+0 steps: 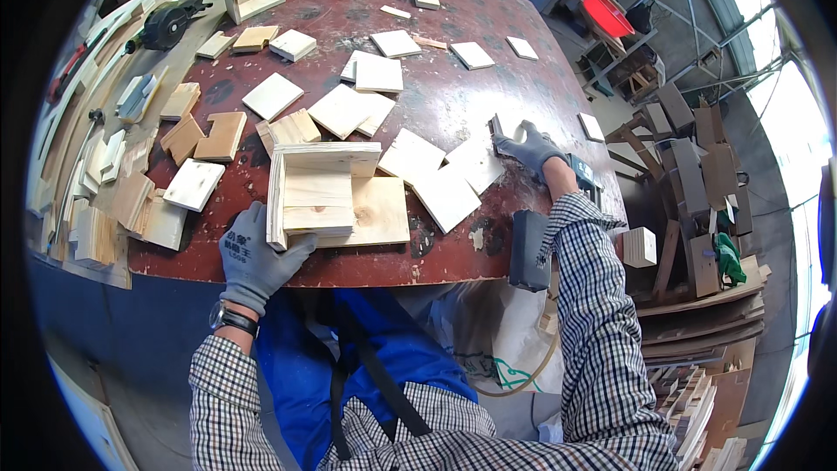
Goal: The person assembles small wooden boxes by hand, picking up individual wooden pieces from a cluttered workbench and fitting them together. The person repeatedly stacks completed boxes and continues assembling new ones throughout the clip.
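My left hand (261,253), in a grey glove, grips the near left corner of a small open wooden box (318,196) at the table's front edge. Its thumb lies along the near side, the fingers on the left wall. A flat board (381,209) sits against the box's right side. Over at the right of the table, my right hand (532,150), also gloved, has its fingers closed on a short dark strip (498,128), whose kind I cannot make out. Beside that wrist lies a teal and black power tool (582,176), partly hidden by the forearm.
Several pale wooden squares (445,196) lie scattered over the red table (488,9). Planks (96,153) and a black circular saw (170,24) line the left side. A dark block-shaped part (529,251) rests at the front edge. Stacked boards (697,323) stand beyond the right edge.
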Demonstrator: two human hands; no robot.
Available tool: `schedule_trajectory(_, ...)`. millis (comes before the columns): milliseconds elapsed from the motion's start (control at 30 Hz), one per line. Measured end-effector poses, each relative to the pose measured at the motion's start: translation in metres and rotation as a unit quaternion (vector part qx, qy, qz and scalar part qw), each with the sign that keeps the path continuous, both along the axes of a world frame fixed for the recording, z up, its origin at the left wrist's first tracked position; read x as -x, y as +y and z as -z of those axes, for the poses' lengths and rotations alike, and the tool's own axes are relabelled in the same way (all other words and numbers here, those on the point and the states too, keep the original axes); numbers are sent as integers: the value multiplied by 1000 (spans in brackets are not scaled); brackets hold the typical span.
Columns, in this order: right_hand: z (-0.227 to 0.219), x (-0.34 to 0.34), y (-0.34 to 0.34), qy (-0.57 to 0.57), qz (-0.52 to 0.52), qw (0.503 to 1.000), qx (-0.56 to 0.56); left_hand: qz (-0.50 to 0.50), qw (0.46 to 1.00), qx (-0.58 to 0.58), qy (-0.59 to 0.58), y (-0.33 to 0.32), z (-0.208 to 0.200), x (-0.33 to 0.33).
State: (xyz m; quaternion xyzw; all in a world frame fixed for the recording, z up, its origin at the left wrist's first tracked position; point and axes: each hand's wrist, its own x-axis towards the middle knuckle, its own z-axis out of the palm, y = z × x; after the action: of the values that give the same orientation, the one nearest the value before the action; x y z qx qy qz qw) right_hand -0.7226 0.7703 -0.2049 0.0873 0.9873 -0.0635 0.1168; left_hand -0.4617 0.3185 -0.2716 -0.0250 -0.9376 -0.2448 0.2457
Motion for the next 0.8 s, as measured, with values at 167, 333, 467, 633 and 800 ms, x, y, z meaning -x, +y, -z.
schedule_trajectory(167, -11, -5, -13, -16, 4, 997, -74, 4, 1000, 6, 4, 3, -1, 3)
schedule_trajectory(333, -13, -15, -33, -16, 8, 996, -84, 1, 1000, 5, -5, -1, 1, 1)
schedule_trajectory(467, -29, -19, -36, -28, -1, 995, -93, 2, 1000, 18, -9, -2, 4, 3)
schedule_trajectory(633, -49, -52, -44, 133, -18, 986, 100, 9, 999, 25, -39, 0, -1, 3)
schedule_trajectory(800, -71, -180, -132, 237, -251, 893, 290, 26, 999, 28, -39, -2, 5, 3)
